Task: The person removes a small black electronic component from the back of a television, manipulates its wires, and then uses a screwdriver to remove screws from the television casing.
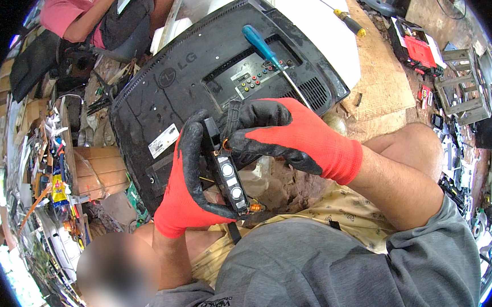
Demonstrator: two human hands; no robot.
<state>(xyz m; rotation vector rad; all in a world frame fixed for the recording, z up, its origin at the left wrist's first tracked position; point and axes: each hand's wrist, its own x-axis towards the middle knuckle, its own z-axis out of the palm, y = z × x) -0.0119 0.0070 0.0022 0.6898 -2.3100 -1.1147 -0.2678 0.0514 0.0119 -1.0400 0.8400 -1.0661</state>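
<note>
My left hand, in a red and black glove, grips a narrow black electronic module with silver round parts along its face, held tilted. My right hand, gloved alike, is closed at the module's upper end, by a small loop of orange wire and a dark strip; exactly what its fingers pinch is hard to make out. Behind both hands a large black flat screen device lies back up, with a label and a panel of coloured sockets. A blue-handled screwdriver rests across it.
A co-worker in a pink shirt sits at upper left. A yellow-handled screwdriver lies on white and wooden boards behind. An open red-and-black case and wooden frame stand right. Cluttered scrap and cardboard fill the left.
</note>
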